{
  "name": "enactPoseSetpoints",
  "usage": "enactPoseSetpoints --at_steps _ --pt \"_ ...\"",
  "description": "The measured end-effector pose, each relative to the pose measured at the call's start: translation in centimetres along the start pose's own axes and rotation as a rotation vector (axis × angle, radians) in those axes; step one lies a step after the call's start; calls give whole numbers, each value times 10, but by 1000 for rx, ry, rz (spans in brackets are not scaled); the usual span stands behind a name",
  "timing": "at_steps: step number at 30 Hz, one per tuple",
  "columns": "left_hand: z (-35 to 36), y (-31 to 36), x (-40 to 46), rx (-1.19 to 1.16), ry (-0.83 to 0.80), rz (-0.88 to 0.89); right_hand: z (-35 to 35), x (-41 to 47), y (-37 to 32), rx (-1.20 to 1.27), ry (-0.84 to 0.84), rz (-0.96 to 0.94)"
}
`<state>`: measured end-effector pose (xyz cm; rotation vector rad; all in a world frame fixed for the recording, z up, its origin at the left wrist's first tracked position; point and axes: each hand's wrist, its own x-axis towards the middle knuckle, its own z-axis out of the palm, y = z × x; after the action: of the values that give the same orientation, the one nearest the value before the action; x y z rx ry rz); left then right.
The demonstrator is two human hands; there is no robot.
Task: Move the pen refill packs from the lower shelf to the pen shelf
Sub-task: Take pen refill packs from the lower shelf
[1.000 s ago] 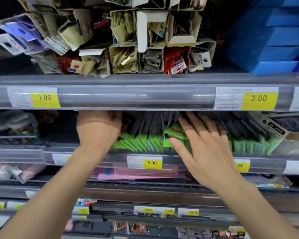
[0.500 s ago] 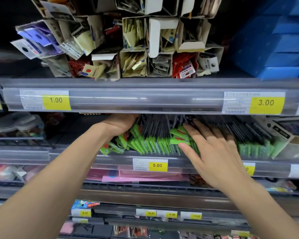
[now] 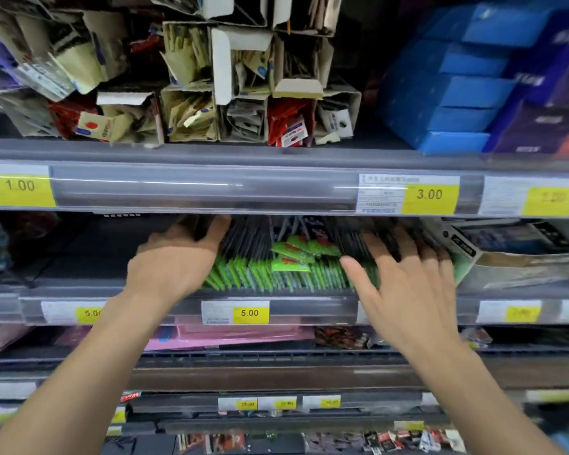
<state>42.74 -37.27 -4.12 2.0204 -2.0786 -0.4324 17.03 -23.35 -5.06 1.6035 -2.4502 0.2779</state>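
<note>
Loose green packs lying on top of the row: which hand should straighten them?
Right. The right hand lies open beside the loose green packs, thumb near them; the left hand grips the row's left end.

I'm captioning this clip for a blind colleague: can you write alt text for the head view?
Two bare hands reach into a shop shelf of green pen refill packs: the left hand is at the row's left end, the right hand spread open over its right part. A yellow 5.00 price tag sits below.
</note>
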Motion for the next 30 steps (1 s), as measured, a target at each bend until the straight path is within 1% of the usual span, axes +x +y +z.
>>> enactPoseSetpoints --at_steps 3,4,6,8,10,12,14,17,19,21,24,27,29,30 --pt "19 21 -14 -175 162 31 7 -4 -6 -41 -40 -30" --pt "23 25 -17 -211 191 30 8 -4 -7 -52 -47 -35" --pt "25 32 -17 -214 179 26 7 -5 -6 -59 -61 -33" --pt "19 31 -19 -235 151 26 4 -5 -2 -59 -28 -55" --pt "12 22 -20 -204 161 19 0 -5 4 -45 84 -81" --pt "6 14 -23 -118 197 -11 -2 -5 10 -27 210 -71" --pt "6 8 -25 -72 221 -5 -2 -5 15 -22 267 -42" --pt "14 6 -28 -88 232 70 7 -5 22 9 250 -7" --pt "19 7 -30 -153 257 105 18 -6 25 60 241 -21" --pt "23 12 -33 -212 281 122 27 -6 25 126 265 -53" --pt "28 23 -38 -234 313 169 34 -5 24 190 289 -60" --pt "27 19 -39 -249 299 206 30 -6 27 155 257 -59" --pt "22 11 -38 -242 275 177 22 -7 24 93 252 -68" --pt "20 8 -38 -233 291 153 17 -8 19 80 260 -93"
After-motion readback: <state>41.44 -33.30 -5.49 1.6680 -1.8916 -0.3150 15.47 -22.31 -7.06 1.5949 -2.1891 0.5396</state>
